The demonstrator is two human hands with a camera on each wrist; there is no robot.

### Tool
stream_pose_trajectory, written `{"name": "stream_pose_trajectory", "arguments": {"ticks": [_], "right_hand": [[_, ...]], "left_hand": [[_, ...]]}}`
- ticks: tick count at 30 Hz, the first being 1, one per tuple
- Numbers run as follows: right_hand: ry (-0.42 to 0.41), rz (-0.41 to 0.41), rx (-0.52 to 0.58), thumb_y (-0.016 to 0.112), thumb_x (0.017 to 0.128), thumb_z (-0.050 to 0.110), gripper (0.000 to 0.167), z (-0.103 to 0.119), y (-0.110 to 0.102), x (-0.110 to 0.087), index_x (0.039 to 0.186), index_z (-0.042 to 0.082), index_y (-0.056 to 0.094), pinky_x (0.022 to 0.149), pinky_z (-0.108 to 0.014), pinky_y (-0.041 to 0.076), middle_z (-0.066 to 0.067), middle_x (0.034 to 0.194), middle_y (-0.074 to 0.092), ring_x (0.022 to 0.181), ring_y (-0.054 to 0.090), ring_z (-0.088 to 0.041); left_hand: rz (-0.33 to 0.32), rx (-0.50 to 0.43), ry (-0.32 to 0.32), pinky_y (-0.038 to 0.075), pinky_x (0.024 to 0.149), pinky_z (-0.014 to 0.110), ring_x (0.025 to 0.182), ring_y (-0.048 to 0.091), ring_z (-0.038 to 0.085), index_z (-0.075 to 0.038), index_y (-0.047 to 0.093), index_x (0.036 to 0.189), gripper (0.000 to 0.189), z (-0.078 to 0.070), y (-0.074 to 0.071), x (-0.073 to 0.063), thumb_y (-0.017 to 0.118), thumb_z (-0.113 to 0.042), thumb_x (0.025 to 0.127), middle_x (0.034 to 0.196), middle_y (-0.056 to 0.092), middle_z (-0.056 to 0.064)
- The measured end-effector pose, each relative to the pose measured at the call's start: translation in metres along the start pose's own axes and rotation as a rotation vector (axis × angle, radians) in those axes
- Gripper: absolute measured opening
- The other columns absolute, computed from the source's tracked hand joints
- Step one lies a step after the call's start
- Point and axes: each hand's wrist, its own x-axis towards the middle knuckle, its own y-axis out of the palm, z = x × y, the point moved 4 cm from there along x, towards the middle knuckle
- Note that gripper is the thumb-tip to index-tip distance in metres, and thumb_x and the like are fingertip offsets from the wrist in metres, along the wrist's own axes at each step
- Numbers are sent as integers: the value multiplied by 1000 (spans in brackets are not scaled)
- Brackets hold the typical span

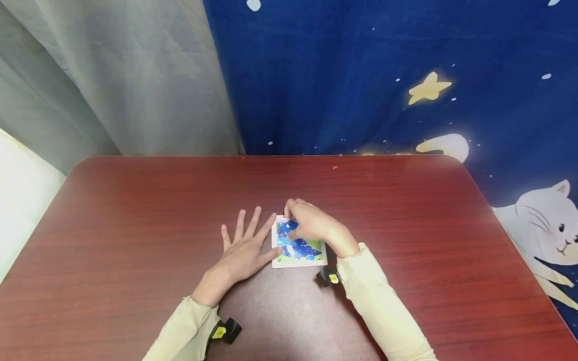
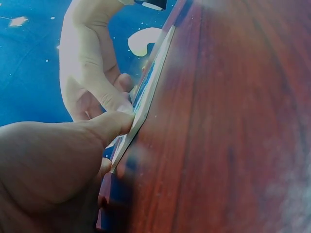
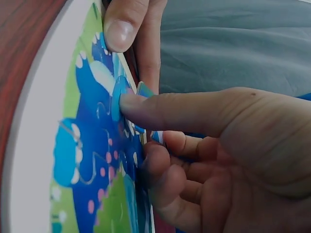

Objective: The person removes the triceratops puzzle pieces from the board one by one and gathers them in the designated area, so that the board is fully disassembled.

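On the red-brown table, the puzzle lies right of the left hand, spread, thumb resting on it; the right hand pinches a piece; twisting it could dislodge neighbouring pieces.

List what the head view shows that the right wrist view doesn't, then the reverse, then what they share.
Head view only: the yellow star and white cat on the blue curtain, and both cream sleeves.

Right wrist view only: curved seams in the puzzle, and the palm side of the right grip.

Both: the puzzle, the right grip, the left grip, the red-brown table and the gray curtain.
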Motion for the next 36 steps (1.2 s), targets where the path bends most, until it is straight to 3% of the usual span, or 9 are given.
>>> {"name": "stream_pose_trajectory", "arguments": {"ticks": [13,17,23,30,36], "right_hand": [[-79,-90,-82,77,75,13,26,1,-2,-2,90,13,56,71,-27,42,1,81,55,76,49,-14],[-88,-94,-144,76,77,16,26,3,-2,-4,95,13,59,74,-27,44,2,85,58,78,51,-13],[-103,-103,-154,76,78,17,28,6,-2,-6,101,12,62,78,-28,47,2,93,61,83,54,-13],[-92,-134,-204,74,78,21,28,7,-5,-8,101,14,61,70,-26,47,5,91,59,74,54,-9],[-134,-199,-160,74,74,18,25,5,-21,-23,95,14,59,65,-27,45,4,86,58,73,52,-11]], "left_hand": [[-9,9,1,-8,97,68,138,-14,35,-25,17,150,76,0,0,1,52,-53,89,155,-2,8],[-13,1,4,-9,97,68,138,-14,36,-25,17,150,75,0,0,1,51,-53,89,155,-1,9],[-14,-11,4,-9,96,68,138,-13,36,-25,17,150,75,1,0,0,52,-51,90,155,-1,9],[-15,-9,7,-9,97,68,138,-13,36,-25,18,150,74,1,0,1,51,-52,90,155,-1,9],[-19,-9,8,-9,97,68,138,-13,35,-24,17,150,75,1,0,0,52,-52,89,155,-1,9]]}}
